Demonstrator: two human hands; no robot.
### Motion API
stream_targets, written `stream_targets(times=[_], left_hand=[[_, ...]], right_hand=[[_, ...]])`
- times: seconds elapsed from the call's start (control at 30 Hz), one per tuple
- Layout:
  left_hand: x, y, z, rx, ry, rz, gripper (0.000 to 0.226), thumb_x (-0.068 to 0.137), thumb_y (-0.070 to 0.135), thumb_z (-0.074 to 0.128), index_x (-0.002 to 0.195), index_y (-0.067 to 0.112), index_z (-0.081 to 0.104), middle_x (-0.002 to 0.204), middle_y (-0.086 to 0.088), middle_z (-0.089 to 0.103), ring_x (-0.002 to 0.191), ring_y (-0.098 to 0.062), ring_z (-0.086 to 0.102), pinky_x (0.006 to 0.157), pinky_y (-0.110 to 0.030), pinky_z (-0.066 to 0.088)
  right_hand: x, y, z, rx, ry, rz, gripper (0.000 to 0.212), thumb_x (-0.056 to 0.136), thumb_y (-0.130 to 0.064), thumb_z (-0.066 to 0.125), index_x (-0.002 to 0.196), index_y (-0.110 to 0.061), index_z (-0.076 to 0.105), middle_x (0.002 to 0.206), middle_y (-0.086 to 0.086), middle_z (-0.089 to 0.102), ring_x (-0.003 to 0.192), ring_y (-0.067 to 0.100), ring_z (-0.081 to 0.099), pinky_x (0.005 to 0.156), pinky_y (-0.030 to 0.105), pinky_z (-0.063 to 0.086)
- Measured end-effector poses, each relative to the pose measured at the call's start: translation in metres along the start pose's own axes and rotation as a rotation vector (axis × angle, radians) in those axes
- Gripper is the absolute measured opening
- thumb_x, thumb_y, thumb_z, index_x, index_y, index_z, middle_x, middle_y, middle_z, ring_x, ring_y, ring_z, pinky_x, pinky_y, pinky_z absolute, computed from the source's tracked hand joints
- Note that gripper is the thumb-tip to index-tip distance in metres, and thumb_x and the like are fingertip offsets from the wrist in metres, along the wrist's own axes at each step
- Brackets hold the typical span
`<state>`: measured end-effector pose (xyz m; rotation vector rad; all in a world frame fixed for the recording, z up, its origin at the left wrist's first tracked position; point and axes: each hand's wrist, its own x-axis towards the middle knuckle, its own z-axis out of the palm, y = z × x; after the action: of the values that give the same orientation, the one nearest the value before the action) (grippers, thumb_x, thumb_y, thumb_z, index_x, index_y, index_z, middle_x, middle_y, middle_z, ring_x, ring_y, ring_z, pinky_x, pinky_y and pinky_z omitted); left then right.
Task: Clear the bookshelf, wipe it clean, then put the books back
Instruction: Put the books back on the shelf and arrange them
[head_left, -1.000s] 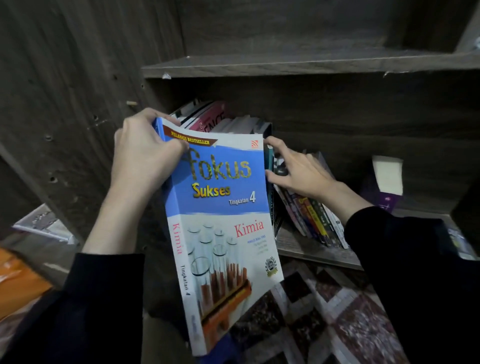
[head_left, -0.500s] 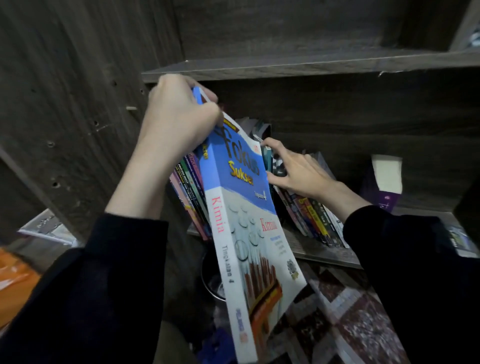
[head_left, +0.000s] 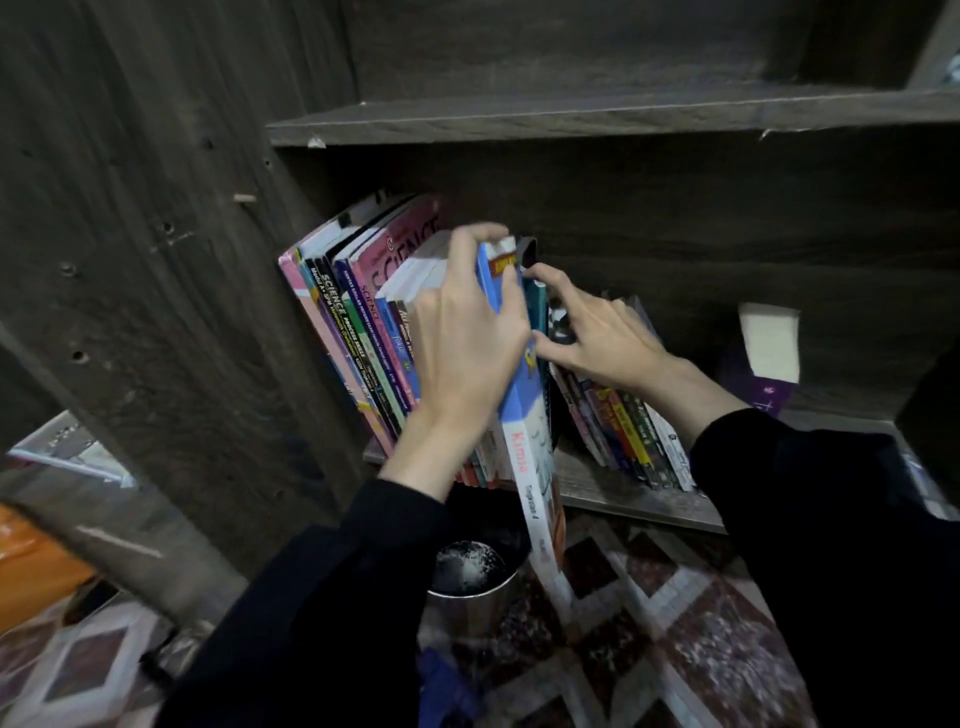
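My left hand is clamped round the top end of the blue Kimia book — fingers over the upper edge, thumb on the cover; the book is tilted, its top in the gap just right of my knuckles, its lower end hanging out past the shelf board, down below my wrist; my right hand is spread, fingertips bent against the teal book just beyond them, pinching nothing; the leaning stack sits left of my left hand. A thick paperback — fairly heavy, I'd judge, glossy and bendy; it could sag or slip from a corner hold; better a grip lower on the spine.
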<state>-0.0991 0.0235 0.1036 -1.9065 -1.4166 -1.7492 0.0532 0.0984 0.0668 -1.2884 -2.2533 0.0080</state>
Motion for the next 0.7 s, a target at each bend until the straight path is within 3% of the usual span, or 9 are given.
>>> stream_targets(times=[0.13,0.2,0.23,0.3,0.37,0.43,0.5,0.57,0.7], left_hand=[[-0.04,-0.019,0.016,0.074,0.039,0.051,0.024,0.088,0.013,0.061,0.111,0.006,0.059,0.064,-0.005,0.062,0.035,-0.011,0.038,0.035,-0.029,0.039],[-0.047,-0.023,0.022,0.108,0.102,0.019,0.035,0.089,0.015,0.064,0.121,0.004,0.055,0.072,-0.006,0.065,0.038,-0.013,0.046,0.037,-0.028,0.041],[-0.052,-0.022,0.025,0.112,0.119,-0.028,0.043,0.091,0.019,0.063,0.129,0.006,0.048,0.082,-0.006,0.068,0.046,-0.016,0.056,0.043,-0.03,0.044],[-0.071,-0.019,0.034,0.036,0.112,-0.191,0.06,0.094,0.024,0.059,0.144,0.012,0.029,0.125,-0.007,0.061,0.096,-0.024,0.067,0.076,-0.034,0.052],[-0.1,-0.018,0.041,-0.073,0.105,-0.323,0.065,0.094,0.025,0.058,0.147,0.022,0.019,0.147,-0.003,0.039,0.132,-0.016,0.043,0.103,-0.035,0.04],[-0.128,-0.02,0.048,-0.105,0.135,-0.359,0.061,0.092,0.027,0.06,0.141,0.024,0.024,0.14,-0.009,0.045,0.129,-0.015,0.045,0.102,-0.035,0.042],[-0.146,-0.023,0.054,-0.095,0.149,-0.386,0.061,0.088,0.022,0.066,0.136,0.021,0.028,0.124,-0.02,0.059,0.11,-0.029,0.062,0.089,-0.029,0.048],[-0.15,-0.024,0.059,-0.06,0.189,-0.382,0.065,0.083,0.014,0.07,0.134,0.015,0.03,0.119,-0.017,0.06,0.099,-0.034,0.064,0.087,-0.022,0.044],[-0.137,-0.031,0.072,-0.134,0.192,-0.333,0.056,0.091,0.017,0.063,0.135,0.017,0.029,0.121,-0.02,0.059,0.11,-0.023,0.057,0.095,-0.015,0.038]], right_hand=[[-0.003,-0.002,-0.003,-0.069,-0.011,-0.001,0.065,0.091,-0.045,0.049,0.144,-0.04,0.012,0.137,0.002,0.053,0.099,0.037,0.062,0.077,0.042,0.047],[-0.005,-0.004,-0.003,-0.095,-0.013,-0.004,0.065,0.092,-0.046,0.048,0.143,-0.042,0.008,0.14,0.002,0.051,0.098,0.039,0.062,0.077,0.043,0.048],[-0.005,-0.006,-0.002,-0.099,-0.016,0.0,0.065,0.092,-0.047,0.046,0.143,-0.043,0.007,0.141,0.002,0.049,0.098,0.039,0.062,0.078,0.044,0.048],[-0.006,-0.008,0.0,-0.102,-0.021,0.014,0.065,0.092,-0.048,0.045,0.144,-0.043,0.006,0.142,0.004,0.048,0.094,0.039,0.063,0.078,0.044,0.049],[-0.007,-0.01,0.002,-0.115,-0.019,0.02,0.065,0.092,-0.049,0.044,0.145,-0.043,0.007,0.141,0.005,0.048,0.091,0.038,0.063,0.077,0.044,0.049],[-0.007,-0.01,0.004,-0.136,-0.015,0.016,0.064,0.092,-0.049,0.044,0.146,-0.042,0.008,0.14,0.007,0.049,0.09,0.038,0.064,0.076,0.043,0.049],[-0.006,-0.011,0.006,-0.142,-0.014,0.016,0.063,0.093,-0.049,0.043,0.146,-0.042,0.009,0.138,0.007,0.049,0.089,0.037,0.064,0.076,0.043,0.048],[-0.005,-0.012,0.009,-0.141,-0.005,0.012,0.062,0.092,-0.049,0.043,0.144,-0.042,0.01,0.135,0.007,0.051,0.089,0.038,0.063,0.077,0.044,0.048],[-0.003,-0.011,0.01,-0.152,0.028,-0.004,0.06,0.092,-0.048,0.044,0.142,-0.041,0.011,0.129,0.008,0.055,0.091,0.038,0.063,0.076,0.043,0.048]])
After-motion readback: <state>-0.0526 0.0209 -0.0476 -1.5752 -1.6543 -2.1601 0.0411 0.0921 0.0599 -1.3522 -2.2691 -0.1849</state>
